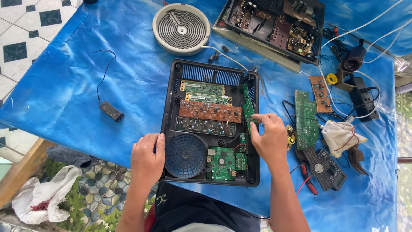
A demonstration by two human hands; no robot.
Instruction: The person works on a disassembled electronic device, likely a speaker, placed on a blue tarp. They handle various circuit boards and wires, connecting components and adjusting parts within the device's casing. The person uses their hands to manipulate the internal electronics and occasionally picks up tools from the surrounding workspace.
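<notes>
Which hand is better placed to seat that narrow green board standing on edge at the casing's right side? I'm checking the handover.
Right. The right hand already pinches the narrow green board, while the left hand rests on the black casing at its left edge.

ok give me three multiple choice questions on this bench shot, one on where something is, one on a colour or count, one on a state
1. Where does the round white coil heating element lie?
A. above the open black casing, on the sheet
B. inside the casing
C. on the tiled floor

2. What colour is the sheet over the table?
A. green
B. blue
C. grey

3. What is the right hand doing?
A. lying flat on the sheet
B. holding pliers
C. pinching a narrow green circuit board at the casing's right side

Answers: 1 A, the coil sits past the casing's far edge. 2 B, the sheet is bright blue. 3 C, its fingertips close on the board's lower end, while the left hand rests on the casing's near left edge.
</notes>
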